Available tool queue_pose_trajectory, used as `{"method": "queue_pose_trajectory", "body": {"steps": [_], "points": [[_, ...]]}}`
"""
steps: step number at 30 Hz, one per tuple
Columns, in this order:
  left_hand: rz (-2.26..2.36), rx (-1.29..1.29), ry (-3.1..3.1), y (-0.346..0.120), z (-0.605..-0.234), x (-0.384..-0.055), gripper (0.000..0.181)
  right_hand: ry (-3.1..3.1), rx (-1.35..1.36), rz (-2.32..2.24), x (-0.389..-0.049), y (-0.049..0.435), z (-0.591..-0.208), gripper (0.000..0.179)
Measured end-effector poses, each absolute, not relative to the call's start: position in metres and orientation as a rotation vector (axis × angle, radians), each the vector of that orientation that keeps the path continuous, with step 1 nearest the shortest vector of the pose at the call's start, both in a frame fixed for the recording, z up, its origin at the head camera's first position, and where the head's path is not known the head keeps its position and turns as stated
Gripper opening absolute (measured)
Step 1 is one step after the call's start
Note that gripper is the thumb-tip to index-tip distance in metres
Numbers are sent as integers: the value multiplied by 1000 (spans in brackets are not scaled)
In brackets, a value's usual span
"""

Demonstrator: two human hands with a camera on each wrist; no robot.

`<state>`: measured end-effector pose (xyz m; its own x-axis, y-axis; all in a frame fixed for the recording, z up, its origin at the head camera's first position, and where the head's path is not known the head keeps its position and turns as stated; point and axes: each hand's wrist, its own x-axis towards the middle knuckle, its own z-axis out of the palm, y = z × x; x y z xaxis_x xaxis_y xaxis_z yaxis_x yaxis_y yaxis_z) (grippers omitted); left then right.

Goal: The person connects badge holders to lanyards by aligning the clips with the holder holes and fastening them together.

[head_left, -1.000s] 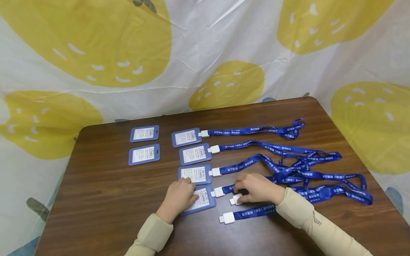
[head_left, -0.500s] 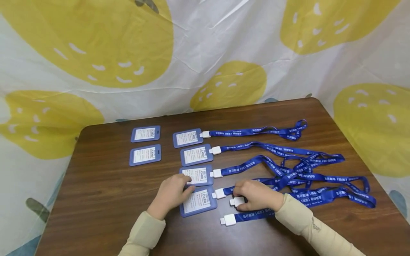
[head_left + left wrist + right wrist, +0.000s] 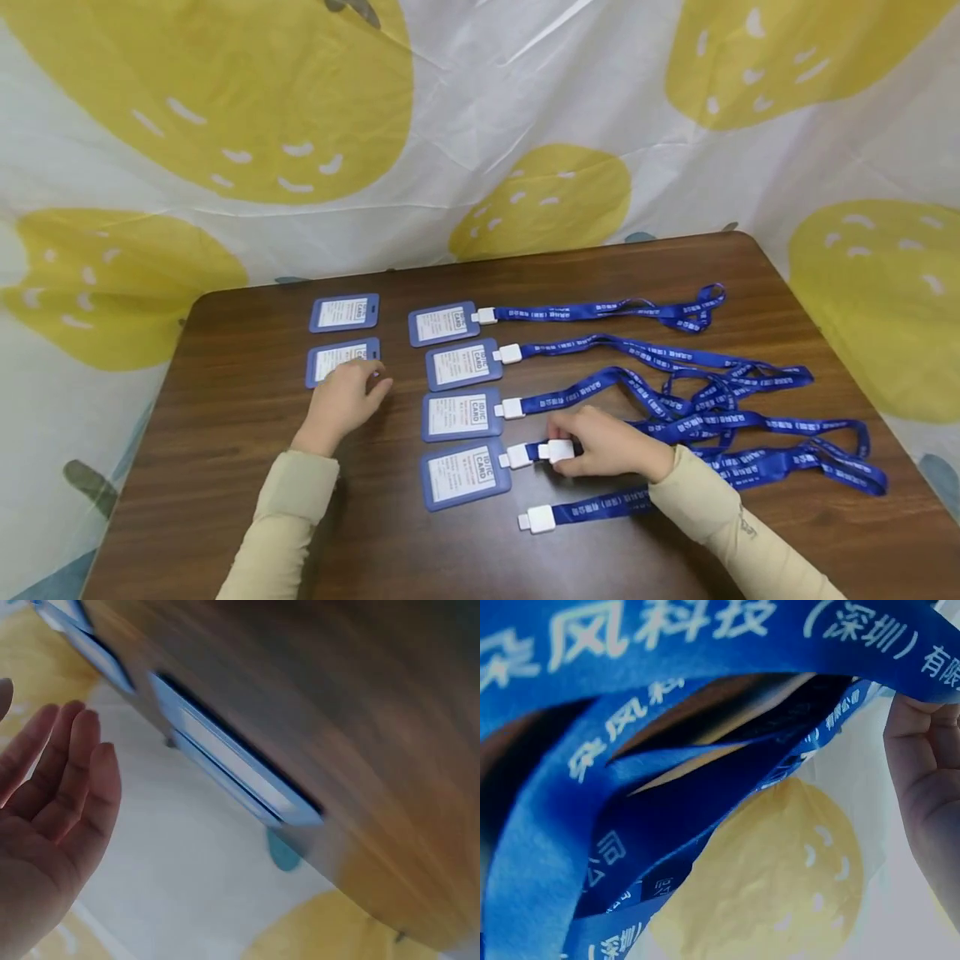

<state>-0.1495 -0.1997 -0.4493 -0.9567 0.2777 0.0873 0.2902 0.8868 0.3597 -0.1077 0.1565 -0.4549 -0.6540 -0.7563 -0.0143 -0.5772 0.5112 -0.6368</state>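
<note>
My right hand (image 3: pixel 613 443) pinches the white plastic clip (image 3: pixel 558 451) of a blue printed lanyard, close beside the nearest clipped card holder. In the right wrist view, loops of lanyard strap (image 3: pixel 705 630) cross in front of the hand. My left hand (image 3: pixel 343 402) hovers at the lower of two loose blue ID card holders (image 3: pixel 322 360) on the left, its fingers overlapping that holder in the head view. Seen from the left wrist, the hand's fingers are loosely bent with nothing in them, apart from the card holders (image 3: pixel 232 754).
Another loose card holder (image 3: pixel 344 313) lies behind. Several card holders, such as the nearest (image 3: pixel 463 477), form a column with lanyards attached. A lanyard with a bare clip (image 3: pixel 540 519) lies at the front. Straps tangle (image 3: pixel 712 400) on the right of the brown table (image 3: pixel 225 467).
My left hand has moved from the nearest clipped card holders leftward and back to the loose ones. My right hand has shifted slightly with the white clip, now nearer the neighbouring clip.
</note>
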Motion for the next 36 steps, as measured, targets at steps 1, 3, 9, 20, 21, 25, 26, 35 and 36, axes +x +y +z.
{"method": "queue_pose_trajectory", "body": {"steps": [1,3,9,20,21,25,26,35,36], "points": [[-585,-433,-3016,-204,-450,-155,24,2475,-1120,-893,-109,156,-454,20],[-592,-377,-3017,-212,-450,-164,22,2487,-1107,-925,-111,156,-452,21],[-630,-228,-3007,-227,-449,-180,29,2520,-1041,-969,-119,154,-447,22],[-593,-143,-3252,-255,-460,-206,63,2453,-792,-1335,-134,150,-449,23],[-596,-140,-3287,-257,-462,-207,68,2440,-758,-1356,-135,150,-450,23],[-598,-151,-3372,-262,-464,-211,76,2389,-670,-1413,-134,146,-443,22],[-592,-155,-3385,-262,-465,-211,77,2380,-654,-1418,-133,145,-442,22],[-541,-165,-3403,-258,-464,-213,70,2390,-741,-1410,-141,147,-446,24],[-547,-159,-3408,-257,-463,-213,69,2393,-744,-1419,-142,147,-445,24]]}}
